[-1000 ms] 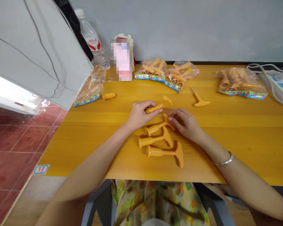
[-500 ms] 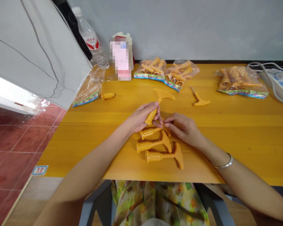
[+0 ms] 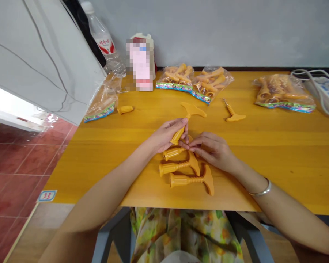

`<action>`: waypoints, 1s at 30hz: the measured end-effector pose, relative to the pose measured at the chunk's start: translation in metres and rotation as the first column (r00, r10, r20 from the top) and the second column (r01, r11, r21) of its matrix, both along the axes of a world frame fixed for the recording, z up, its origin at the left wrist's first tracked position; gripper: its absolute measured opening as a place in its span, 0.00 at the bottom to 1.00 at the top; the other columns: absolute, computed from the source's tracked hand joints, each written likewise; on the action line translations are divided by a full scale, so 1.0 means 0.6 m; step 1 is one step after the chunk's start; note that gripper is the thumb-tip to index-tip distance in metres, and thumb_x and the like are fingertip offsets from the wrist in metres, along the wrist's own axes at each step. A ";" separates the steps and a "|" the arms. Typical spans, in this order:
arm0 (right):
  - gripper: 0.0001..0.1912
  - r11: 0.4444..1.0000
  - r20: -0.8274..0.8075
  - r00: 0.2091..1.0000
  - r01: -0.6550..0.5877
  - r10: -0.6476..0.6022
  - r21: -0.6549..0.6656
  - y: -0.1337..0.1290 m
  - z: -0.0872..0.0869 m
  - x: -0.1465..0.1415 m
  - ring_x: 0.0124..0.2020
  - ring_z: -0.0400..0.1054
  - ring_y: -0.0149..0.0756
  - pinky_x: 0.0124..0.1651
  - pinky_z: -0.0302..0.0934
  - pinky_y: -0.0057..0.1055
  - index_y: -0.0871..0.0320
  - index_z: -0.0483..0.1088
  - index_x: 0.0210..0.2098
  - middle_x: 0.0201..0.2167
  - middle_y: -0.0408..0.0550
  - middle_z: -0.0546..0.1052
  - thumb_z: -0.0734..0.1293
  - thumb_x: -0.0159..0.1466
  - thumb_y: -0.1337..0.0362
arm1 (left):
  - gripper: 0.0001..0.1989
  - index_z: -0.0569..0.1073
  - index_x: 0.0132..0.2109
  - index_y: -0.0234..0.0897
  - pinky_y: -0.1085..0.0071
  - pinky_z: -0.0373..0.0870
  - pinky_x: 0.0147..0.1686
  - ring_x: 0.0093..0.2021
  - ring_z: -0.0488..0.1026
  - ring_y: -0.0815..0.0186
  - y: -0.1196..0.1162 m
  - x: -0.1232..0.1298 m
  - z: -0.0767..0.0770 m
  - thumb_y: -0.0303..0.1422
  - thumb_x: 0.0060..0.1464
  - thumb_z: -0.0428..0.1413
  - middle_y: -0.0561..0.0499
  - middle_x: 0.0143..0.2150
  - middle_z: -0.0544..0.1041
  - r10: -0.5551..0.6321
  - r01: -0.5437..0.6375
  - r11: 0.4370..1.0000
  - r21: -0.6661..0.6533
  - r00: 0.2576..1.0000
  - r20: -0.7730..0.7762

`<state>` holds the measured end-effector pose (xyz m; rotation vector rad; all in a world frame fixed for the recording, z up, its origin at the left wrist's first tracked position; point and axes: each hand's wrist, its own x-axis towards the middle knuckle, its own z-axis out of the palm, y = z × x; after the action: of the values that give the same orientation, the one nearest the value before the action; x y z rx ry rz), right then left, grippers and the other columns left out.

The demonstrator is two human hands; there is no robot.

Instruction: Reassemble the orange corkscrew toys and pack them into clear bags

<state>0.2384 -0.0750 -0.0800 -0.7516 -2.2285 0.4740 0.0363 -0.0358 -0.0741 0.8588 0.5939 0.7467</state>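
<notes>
Well, the left hand (image 3: pixel 166 136) grips an orange T-handled plastic piece (image 3: pixel 178 136), while the right hand (image 3: pixel 211 151) curls narrowly just above a second piece (image 3: pixel 172 153).

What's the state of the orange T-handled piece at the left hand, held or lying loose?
Held: the left hand wraps the piece's barrel, and its crossbar sticks out beyond the hand.

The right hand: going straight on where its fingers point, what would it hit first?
Probably the left hand, which holds an orange plastic piece: the fingertips of the right hand point at it and nearly touch it, though depth is hard to judge.
</notes>
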 end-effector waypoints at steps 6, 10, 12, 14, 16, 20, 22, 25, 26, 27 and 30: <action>0.05 0.997 0.050 0.999 0.009 -0.013 0.082 0.001 -0.002 0.003 0.35 0.72 0.35 0.36 0.63 0.31 0.55 0.73 0.43 0.35 0.49 0.78 0.65 0.69 0.65 | 0.17 0.68 0.34 0.34 0.71 0.80 0.26 0.24 0.73 0.70 0.000 0.002 0.002 0.44 0.61 0.57 0.57 0.23 0.67 0.021 -0.022 1.000 -0.009 0.999 -0.044; 0.08 0.995 0.088 0.992 0.084 -0.088 0.046 0.000 -0.001 0.004 0.35 0.71 0.36 0.37 0.64 0.32 0.55 0.73 0.42 0.34 0.50 0.78 0.62 0.70 0.63 | 0.16 0.68 0.34 0.34 0.69 0.81 0.33 0.26 0.74 0.71 0.000 0.003 0.004 0.44 0.63 0.55 0.57 0.22 0.67 0.058 -0.060 0.998 -0.024 0.996 -0.069; 0.09 0.992 0.108 0.986 0.127 -0.127 0.010 0.000 -0.001 0.005 0.34 0.71 0.37 0.37 0.64 0.33 0.55 0.73 0.42 0.33 0.50 0.77 0.61 0.70 0.62 | 0.17 0.68 0.34 0.34 0.68 0.81 0.35 0.26 0.74 0.71 -0.001 0.004 0.007 0.44 0.63 0.55 0.57 0.22 0.67 0.080 -0.083 0.996 -0.035 0.994 -0.075; 0.09 0.988 0.105 0.983 0.155 -0.152 -0.017 0.000 -0.002 0.005 0.33 0.71 0.37 0.37 0.64 0.33 0.55 0.73 0.42 0.33 0.50 0.77 0.61 0.70 0.62 | 0.17 0.68 0.33 0.34 0.67 0.81 0.37 0.26 0.74 0.70 -0.002 0.005 0.011 0.44 0.63 0.54 0.57 0.22 0.66 0.099 -0.103 0.994 -0.042 0.992 -0.076; 0.09 0.983 0.102 0.979 0.179 -0.175 -0.040 0.001 -0.003 0.005 0.34 0.71 0.37 0.38 0.65 0.34 0.55 0.72 0.42 0.34 0.51 0.77 0.61 0.70 0.62 | 0.18 0.67 0.33 0.34 0.66 0.81 0.38 0.26 0.74 0.71 -0.003 0.007 0.015 0.44 0.63 0.54 0.57 0.21 0.66 0.115 -0.118 0.992 -0.044 0.991 -0.076; 0.07 0.972 0.119 0.971 0.219 -0.208 -0.087 0.001 -0.003 0.004 0.33 0.71 0.36 0.37 0.64 0.33 0.56 0.70 0.39 0.33 0.49 0.76 0.61 0.69 0.63 | 0.18 0.67 0.33 0.34 0.65 0.80 0.41 0.26 0.74 0.71 -0.006 0.010 0.017 0.45 0.63 0.55 0.58 0.21 0.66 0.133 -0.136 0.990 -0.029 0.987 -0.093; 0.06 0.967 0.118 0.968 0.233 -0.220 -0.104 0.001 -0.003 0.003 0.30 0.70 0.35 0.34 0.62 0.32 0.56 0.68 0.37 0.30 0.48 0.74 0.61 0.69 0.64 | 0.18 0.67 0.33 0.35 0.65 0.80 0.41 0.26 0.74 0.72 -0.007 0.011 0.015 0.45 0.62 0.55 0.58 0.22 0.67 0.131 -0.132 0.991 -0.006 0.986 -0.100; 0.05 0.964 0.118 0.965 0.246 -0.234 -0.099 0.001 -0.003 0.001 0.28 0.68 0.34 0.32 0.61 0.31 0.56 0.66 0.34 0.29 0.46 0.73 0.62 0.67 0.65 | 0.18 0.67 0.34 0.35 0.67 0.80 0.41 0.27 0.74 0.72 -0.010 0.012 0.011 0.46 0.61 0.57 0.58 0.23 0.67 0.116 -0.115 0.993 0.025 0.989 -0.096; 0.04 0.964 0.124 0.963 0.252 -0.240 -0.088 0.001 -0.004 -0.001 0.28 0.67 0.34 0.32 0.60 0.30 0.56 0.66 0.34 0.28 0.46 0.73 0.62 0.66 0.65 | 0.18 0.67 0.34 0.35 0.68 0.79 0.40 0.27 0.74 0.72 -0.012 0.012 0.011 0.46 0.60 0.58 0.58 0.24 0.67 0.111 -0.109 0.994 0.032 0.990 -0.090; 0.04 0.963 0.136 0.959 0.258 -0.247 -0.074 0.000 -0.004 -0.002 0.27 0.67 0.34 0.31 0.60 0.30 0.55 0.65 0.33 0.28 0.46 0.72 0.62 0.66 0.65 | 0.18 0.67 0.34 0.35 0.69 0.79 0.40 0.28 0.74 0.72 -0.013 0.013 0.010 0.46 0.60 0.58 0.58 0.24 0.67 0.105 -0.102 0.994 0.040 0.991 -0.082; 0.03 0.957 0.189 0.943 0.286 -0.275 -0.036 0.001 -0.006 -0.002 0.28 0.66 0.35 0.31 0.59 0.31 0.55 0.64 0.32 0.28 0.46 0.72 0.63 0.63 0.66 | 0.19 0.67 0.33 0.35 0.72 0.77 0.37 0.28 0.73 0.72 -0.017 0.013 0.011 0.47 0.58 0.59 0.57 0.25 0.66 0.067 -0.061 0.995 0.077 0.994 -0.083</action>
<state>0.2375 -0.0743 -0.0838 -1.1685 -2.2309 0.3465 0.0441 -0.0459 -0.0677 0.9482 0.6759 0.7971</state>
